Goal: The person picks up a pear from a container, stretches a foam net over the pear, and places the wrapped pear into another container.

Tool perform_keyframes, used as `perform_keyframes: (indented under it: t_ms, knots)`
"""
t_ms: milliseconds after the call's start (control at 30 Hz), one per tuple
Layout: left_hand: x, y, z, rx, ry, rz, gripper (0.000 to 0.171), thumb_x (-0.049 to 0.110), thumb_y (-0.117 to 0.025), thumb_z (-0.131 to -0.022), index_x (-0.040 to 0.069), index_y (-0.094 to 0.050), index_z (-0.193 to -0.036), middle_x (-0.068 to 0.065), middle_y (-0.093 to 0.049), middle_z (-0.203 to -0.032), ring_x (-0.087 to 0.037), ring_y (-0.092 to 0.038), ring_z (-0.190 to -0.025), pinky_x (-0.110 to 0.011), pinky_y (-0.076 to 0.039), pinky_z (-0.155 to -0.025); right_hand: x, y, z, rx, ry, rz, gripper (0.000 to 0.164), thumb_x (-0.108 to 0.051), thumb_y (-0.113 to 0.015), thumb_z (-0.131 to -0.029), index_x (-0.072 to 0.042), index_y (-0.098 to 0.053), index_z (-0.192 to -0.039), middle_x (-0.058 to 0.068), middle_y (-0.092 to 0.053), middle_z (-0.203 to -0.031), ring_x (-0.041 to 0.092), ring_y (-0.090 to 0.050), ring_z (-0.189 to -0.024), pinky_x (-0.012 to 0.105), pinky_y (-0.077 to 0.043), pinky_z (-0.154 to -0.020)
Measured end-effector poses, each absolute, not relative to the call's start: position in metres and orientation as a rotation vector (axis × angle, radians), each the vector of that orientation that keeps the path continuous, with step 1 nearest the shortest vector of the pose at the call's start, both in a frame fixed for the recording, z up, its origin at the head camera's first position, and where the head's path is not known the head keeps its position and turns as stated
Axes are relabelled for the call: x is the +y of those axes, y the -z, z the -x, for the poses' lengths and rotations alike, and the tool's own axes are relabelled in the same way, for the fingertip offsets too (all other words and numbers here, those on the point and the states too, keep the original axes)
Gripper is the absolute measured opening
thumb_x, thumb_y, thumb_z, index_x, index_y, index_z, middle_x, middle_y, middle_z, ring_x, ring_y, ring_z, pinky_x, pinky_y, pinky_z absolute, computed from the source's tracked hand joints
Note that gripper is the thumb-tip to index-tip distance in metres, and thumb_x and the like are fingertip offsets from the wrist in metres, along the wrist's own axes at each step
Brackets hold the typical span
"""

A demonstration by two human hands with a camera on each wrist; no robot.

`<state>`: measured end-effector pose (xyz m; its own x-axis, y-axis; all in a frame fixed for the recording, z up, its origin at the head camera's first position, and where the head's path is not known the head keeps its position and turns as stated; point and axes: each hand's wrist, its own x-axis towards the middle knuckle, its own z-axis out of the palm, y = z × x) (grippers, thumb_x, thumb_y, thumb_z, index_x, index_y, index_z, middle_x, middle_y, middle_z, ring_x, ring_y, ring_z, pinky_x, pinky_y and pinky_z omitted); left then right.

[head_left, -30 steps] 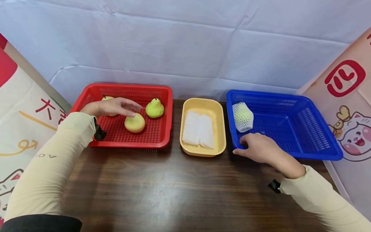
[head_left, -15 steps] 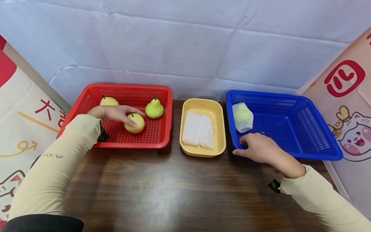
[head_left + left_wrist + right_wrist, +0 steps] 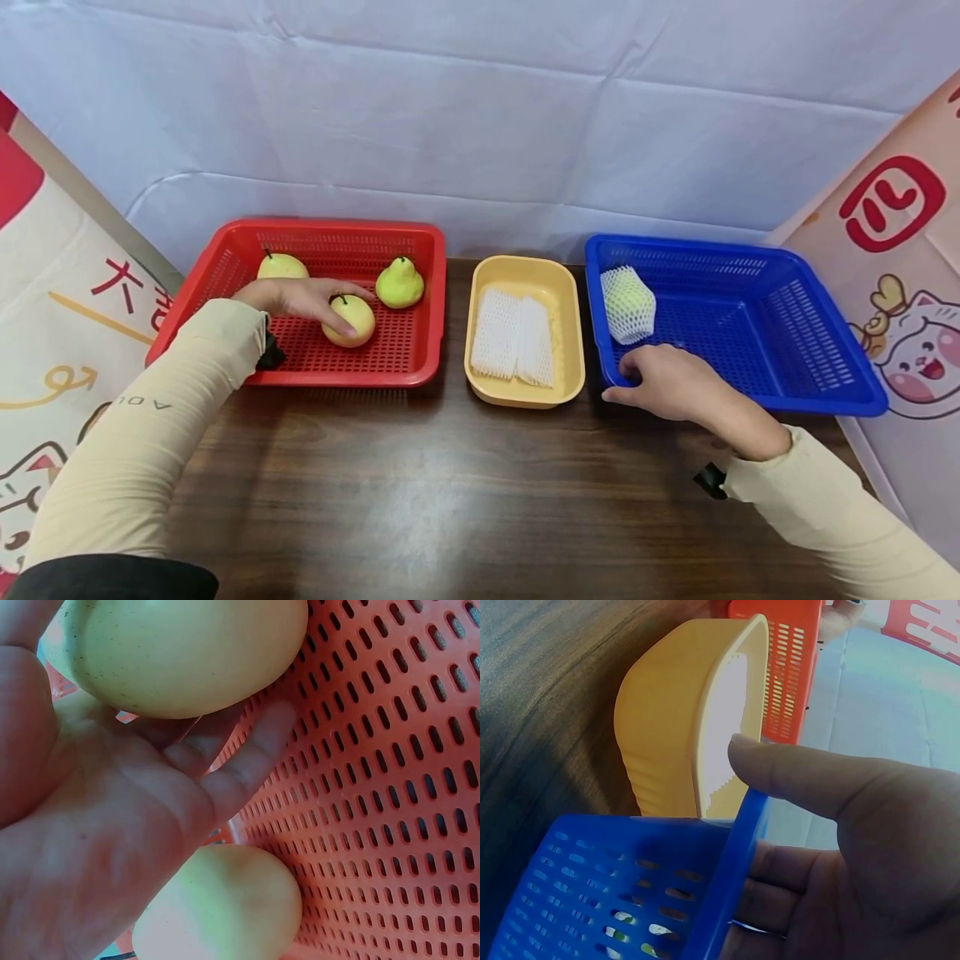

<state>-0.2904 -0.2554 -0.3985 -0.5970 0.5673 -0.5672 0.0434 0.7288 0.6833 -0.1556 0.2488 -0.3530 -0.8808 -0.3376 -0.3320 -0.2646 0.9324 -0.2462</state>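
My left hand (image 3: 303,300) reaches into the red basket (image 3: 330,378) and holds a round yellow pear (image 3: 358,318), thumb on its near side and fingers curled behind it. In the left wrist view, this pear fills the top, close over the perforated red floor. A second yellow pear (image 3: 282,267) lies behind the hand, and a green pear (image 3: 401,283) sits to the right. My right hand (image 3: 671,383) grips the front left corner rim of the blue basket (image 3: 735,855), thumb outside and fingers inside. In that basket a pale green fruit in a white foam net (image 3: 628,304) leans at the left.
Between the baskets stands a yellow tub (image 3: 567,312) with white foam net sleeves (image 3: 495,333) lying flat in it. All three containers stand on a dark wooden table (image 3: 420,483). A white cloth (image 3: 450,117) hangs behind, with printed panels (image 3: 892,275) at both sides.
My left hand has come down from above the round yellow pear and closed round it. The pear has stayed in about the same place. My right hand has not moved.
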Motion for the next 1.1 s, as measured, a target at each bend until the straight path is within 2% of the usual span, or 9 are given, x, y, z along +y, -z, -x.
perform_keyframes:
  t_ms: [233,633,933,1100]
  knots:
    - [-0.2527,0.3980,0.2883,2.119,-0.802,-0.433,0.079,0.029,-0.076,-0.090,0.007,-0.036,-0.155,-0.017,-0.040,-0.148,-0.031,-0.037,-0.133,-0.048,-0.035,-0.110,0.2493,0.3532,0.1559,2.711,0.276,0.443,0.044,-0.045,-0.076,-0.089,-0.018,-0.048,-0.067,-0.007,-0.038,-0.059,0.012,-0.038,-0.055,0.030,-0.028,-0.053]
    - [-0.2503,0.3966,0.2857,2.148,-0.807,-0.409,0.072,0.028,-0.072,-0.091,0.002,-0.039,-0.150,-0.015,-0.049,-0.135,-0.027,-0.047,-0.121,-0.038,-0.043,-0.098,0.2498,0.3541,0.1559,2.714,0.287,0.451,0.044,-0.044,-0.076,-0.089,-0.018,-0.049,-0.067,-0.007,-0.039,-0.059,0.012,-0.039,-0.055,0.030,-0.028,-0.053]
    - [-0.2525,0.3970,0.2858,2.217,-0.799,-0.383,0.075,0.031,-0.069,-0.095,-0.005,-0.032,-0.149,-0.022,-0.042,-0.142,-0.033,-0.040,-0.129,-0.047,-0.038,-0.105,0.2502,0.3551,0.1561,2.717,0.292,0.453,0.044,-0.044,-0.076,-0.089,-0.018,-0.048,-0.067,-0.007,-0.038,-0.059,0.012,-0.038,-0.054,0.030,-0.028,-0.053]
    - [-0.2524,0.3950,0.2860,2.263,-0.791,-0.376,0.075,0.035,-0.070,-0.093,-0.004,-0.035,-0.147,-0.022,-0.043,-0.142,-0.034,-0.039,-0.130,-0.051,-0.036,-0.108,0.2501,0.3553,0.1560,2.718,0.289,0.451,0.044,-0.044,-0.076,-0.089,-0.018,-0.048,-0.066,-0.007,-0.038,-0.059,0.012,-0.038,-0.054,0.030,-0.028,-0.053]
